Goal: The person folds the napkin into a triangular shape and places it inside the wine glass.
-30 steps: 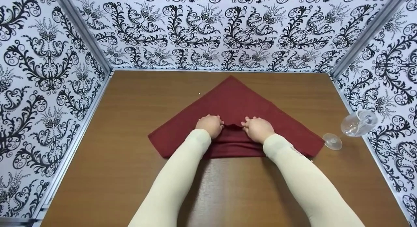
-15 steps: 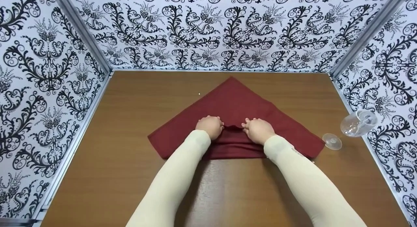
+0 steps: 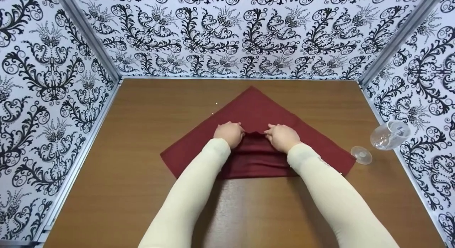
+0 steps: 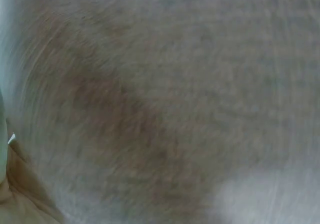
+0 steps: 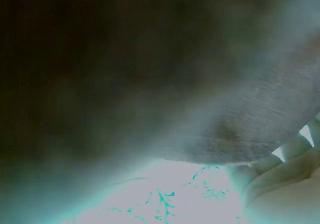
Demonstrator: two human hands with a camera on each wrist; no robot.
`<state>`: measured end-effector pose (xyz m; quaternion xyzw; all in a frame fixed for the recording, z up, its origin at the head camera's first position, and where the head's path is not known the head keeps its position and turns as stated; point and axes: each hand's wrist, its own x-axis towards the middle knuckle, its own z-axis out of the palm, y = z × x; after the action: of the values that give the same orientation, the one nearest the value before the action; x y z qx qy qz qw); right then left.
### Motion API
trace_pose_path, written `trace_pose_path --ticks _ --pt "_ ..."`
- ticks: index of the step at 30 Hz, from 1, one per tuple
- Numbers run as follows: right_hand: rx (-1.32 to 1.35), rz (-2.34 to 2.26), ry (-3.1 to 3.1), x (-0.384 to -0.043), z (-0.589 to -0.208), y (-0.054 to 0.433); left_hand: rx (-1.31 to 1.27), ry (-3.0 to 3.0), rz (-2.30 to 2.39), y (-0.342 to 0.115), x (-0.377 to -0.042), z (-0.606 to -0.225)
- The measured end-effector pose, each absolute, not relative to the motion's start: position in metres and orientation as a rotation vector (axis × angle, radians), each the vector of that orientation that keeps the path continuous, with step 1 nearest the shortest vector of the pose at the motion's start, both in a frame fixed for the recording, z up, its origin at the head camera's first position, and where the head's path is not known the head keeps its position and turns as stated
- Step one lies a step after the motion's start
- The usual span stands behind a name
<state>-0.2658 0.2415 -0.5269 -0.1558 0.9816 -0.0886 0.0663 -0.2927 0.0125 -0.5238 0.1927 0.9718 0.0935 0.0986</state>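
A dark red cloth napkin [image 3: 254, 109] lies folded on the table, one corner pointing to the far side and a straight fold along the near side. My left hand [image 3: 229, 134] and right hand [image 3: 283, 138] pinch its middle layer a short way apart, fingers curled. Between them the cloth edge lifts slightly, with creases and shadow below. Blurred cloth fills most of the left wrist view, with a bit of hand [image 4: 30, 204] at the lower left. In the right wrist view, curled fingers [image 5: 295, 154] show at the lower right beside dim fabric. Fingertips are partly hidden.
A clear stemmed glass [image 3: 389, 136] lies on its side at the right, its foot close to the napkin's right corner. Patterned panels [image 3: 213, 34] wall the wooden table [image 3: 142, 109] at the back and both sides. Tiny white specks lie near the napkin's upper left edge.
Both hands have shifted slightly away from me with the pinched cloth, and the folds beneath show more. The napkin's near edge sits a little lower in view. The glass has stayed put.
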Motion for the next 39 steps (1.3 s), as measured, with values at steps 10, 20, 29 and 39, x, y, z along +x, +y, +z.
trace_pose_path --ticks 10,20,29,39 --pt "-0.487 -0.229 2.949 -0.265 -0.530 0.241 0.503 2.843 0.317 0.014 -0.292 -0.532" --pt "-0.493 -0.216 2.942 -0.262 -0.526 0.239 0.484 2.858 0.301 0.015 -0.292 -0.536" --pt "-0.483 -0.190 2.912 -0.259 -0.526 0.239 0.483 2.869 0.314 0.015 -0.290 -0.543" --pt "-0.490 -0.218 2.920 -0.261 -0.522 0.239 0.636 2.836 0.298 0.010 -0.289 -0.525"
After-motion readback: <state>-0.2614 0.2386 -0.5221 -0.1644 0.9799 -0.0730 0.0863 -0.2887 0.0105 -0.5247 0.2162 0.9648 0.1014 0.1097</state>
